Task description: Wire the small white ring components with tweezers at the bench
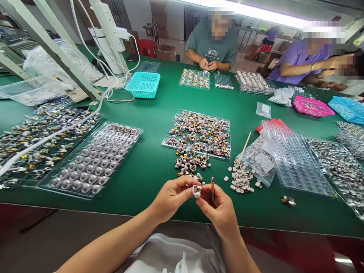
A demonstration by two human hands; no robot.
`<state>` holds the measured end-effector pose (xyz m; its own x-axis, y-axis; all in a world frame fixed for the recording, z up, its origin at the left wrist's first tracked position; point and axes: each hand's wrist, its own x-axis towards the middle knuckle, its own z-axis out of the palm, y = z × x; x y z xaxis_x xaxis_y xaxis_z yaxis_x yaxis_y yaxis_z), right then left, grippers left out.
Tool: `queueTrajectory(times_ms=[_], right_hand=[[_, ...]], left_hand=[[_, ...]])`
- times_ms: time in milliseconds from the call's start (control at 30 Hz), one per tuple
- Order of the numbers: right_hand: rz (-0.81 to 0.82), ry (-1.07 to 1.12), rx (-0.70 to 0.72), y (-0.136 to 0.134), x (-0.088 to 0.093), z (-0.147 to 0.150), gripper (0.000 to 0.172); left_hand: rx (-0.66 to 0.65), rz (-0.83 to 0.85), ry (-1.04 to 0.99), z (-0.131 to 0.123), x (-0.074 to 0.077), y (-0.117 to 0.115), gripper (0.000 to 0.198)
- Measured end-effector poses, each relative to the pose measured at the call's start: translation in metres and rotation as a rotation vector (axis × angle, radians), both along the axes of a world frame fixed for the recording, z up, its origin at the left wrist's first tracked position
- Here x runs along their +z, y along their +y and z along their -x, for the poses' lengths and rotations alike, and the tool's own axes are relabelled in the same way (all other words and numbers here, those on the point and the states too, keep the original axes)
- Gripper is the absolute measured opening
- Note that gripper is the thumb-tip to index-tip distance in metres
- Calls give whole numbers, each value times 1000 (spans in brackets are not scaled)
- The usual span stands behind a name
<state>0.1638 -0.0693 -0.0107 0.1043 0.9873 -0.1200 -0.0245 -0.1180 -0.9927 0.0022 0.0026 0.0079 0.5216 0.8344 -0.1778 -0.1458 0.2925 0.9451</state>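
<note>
My left hand [172, 198] is closed, pinching a small off-white C-shaped part [196, 191] between thumb and fingers. Close beside it, my right hand [220, 210] is closed around a slim metal tool that looks like tweezers [212, 189], standing upright between the fingers. The right thumb comes near the part; whether it touches cannot be made out. Just beyond the hands lies a loose heap of similar curved parts [192, 161] with dark and yellow bits. Right of that is a pile of small beige caps [241, 176], some lying loose.
A clear tray [164, 144] full of parts lies ahead. Filled trays [93, 159] stand left, under a white cable [54, 134]. To the right are a plastic bag [263, 161], a stick [246, 146] and stacked clear trays [295, 159]. Other people [212, 45] sit across the table.
</note>
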Motion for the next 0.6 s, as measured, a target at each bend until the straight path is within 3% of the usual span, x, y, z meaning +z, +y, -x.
queueTrajectory(times_ms=[167, 267, 467, 600], right_hand=[[-254, -335, -151, -5, -8, 8, 7], [-296, -376, -160, -4, -7, 7, 7], [39, 28, -14, 0, 1, -1, 20], [52, 262, -13, 1, -8, 2, 26]], left_hand=[[12, 121, -41, -2, -5, -1, 22], [19, 76, -22, -2, -7, -3, 21], [32, -235, 132, -2, -9, -8, 25], [80, -272, 151, -3, -10, -11, 21]])
